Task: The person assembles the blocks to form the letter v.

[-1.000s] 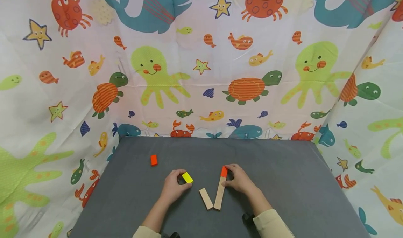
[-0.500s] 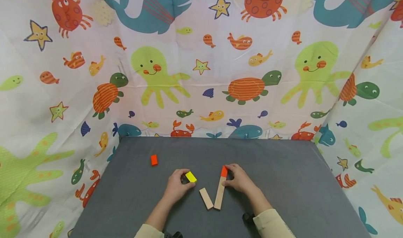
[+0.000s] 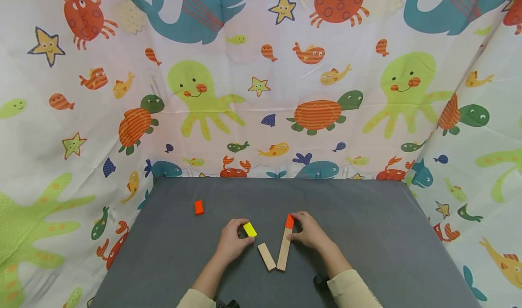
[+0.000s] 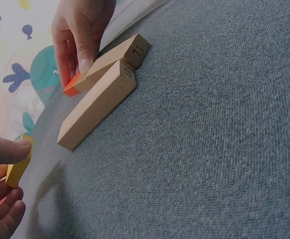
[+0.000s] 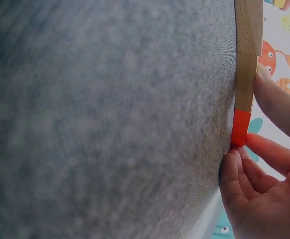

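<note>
My left hand [image 3: 234, 241] pinches a yellow block [image 3: 250, 229] between thumb and fingers, held tilted above the table as its shadow shows in the left wrist view. With my right hand [image 3: 311, 232] I hold an orange block [image 3: 289, 221] at the far end of a straight row. Plain wooden pieces [image 3: 283, 253] make up the rest of that row; a seam between them shows in the right wrist view. There my right thumb [image 5: 279, 102] presses a wooden piece, while the fingers lie at the orange end. A separate wooden block [image 3: 267, 257] slants against the row's near end, making a V.
Another orange block [image 3: 199, 207] lies alone at the back left of the grey cloth-covered table [image 3: 367, 235]. A white curtain [image 3: 261, 108] printed with sea animals hangs behind the table and along both sides.
My left hand has moved slightly to the right with the yellow block, which is turned a little more steeply. The right hand and the blocks on the table stay put.
</note>
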`<state>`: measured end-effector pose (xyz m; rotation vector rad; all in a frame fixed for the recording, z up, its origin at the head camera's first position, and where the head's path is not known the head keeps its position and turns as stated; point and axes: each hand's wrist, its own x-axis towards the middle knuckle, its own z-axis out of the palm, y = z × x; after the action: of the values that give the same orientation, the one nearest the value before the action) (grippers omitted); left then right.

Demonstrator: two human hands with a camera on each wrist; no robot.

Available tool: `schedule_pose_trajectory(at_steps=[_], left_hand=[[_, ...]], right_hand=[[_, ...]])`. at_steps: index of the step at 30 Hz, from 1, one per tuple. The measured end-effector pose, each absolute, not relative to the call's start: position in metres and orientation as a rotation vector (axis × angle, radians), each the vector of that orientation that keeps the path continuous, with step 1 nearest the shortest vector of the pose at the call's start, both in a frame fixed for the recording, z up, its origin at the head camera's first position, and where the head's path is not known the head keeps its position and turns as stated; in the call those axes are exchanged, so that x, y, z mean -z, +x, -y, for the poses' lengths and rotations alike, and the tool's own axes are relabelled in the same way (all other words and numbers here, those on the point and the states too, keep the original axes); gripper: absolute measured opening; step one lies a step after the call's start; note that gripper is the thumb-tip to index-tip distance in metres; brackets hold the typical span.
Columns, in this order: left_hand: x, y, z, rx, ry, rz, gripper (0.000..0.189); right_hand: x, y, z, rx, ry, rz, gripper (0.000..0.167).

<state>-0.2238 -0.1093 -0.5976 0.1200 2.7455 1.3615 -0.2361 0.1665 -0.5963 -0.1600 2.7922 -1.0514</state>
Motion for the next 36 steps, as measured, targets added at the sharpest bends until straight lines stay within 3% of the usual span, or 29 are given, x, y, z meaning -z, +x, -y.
schedule_pose_trajectory(at_steps=[36], left_hand=[[0.611, -0.218, 0.096, -1.345, 0.195, -2.719, 0.054]], right_hand=[[0.599, -0.236, -0.165, 1.051, -0.144, -2.795, 0.079]])
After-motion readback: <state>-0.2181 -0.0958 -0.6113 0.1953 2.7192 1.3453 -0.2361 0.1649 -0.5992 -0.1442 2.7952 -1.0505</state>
